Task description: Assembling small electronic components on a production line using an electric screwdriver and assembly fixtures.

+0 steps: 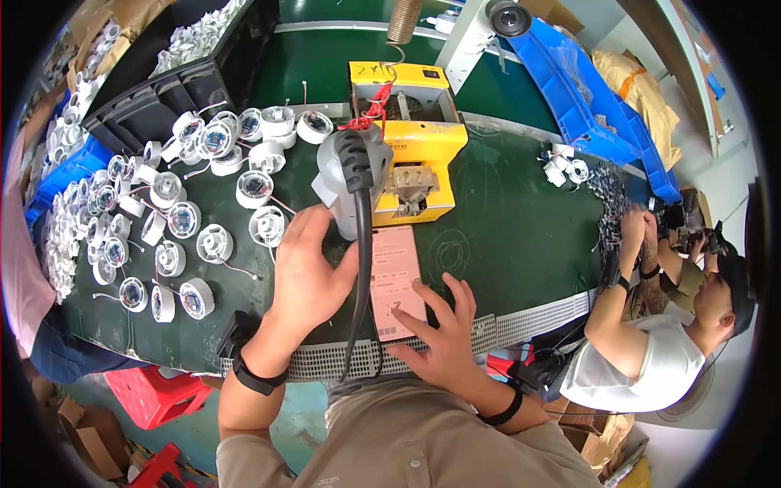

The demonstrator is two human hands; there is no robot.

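A phone [396, 281] with a pink screen lies on the green bench in front of me. My right hand [443, 337] reaches over its lower right part, fingers spread, fingertips at the screen. On the other side, my left hand [311, 276] rests on the bench with the thumb apart from the fingers, holding nothing visible. Just beyond it hangs a grey power tool [350, 175], its black cable [362, 268] running down past my thumb and along the phone's left edge. Behind the tool stands a yellow screw feeder [419, 154].
Many round white parts with wires [183, 220] cover the bench's left side, below a black crate [163, 102] of small white pieces. Blue bins [561, 89] line the far right. A co-worker [651, 350] handles small dark parts there. A coil spring [404, 20] hangs overhead.
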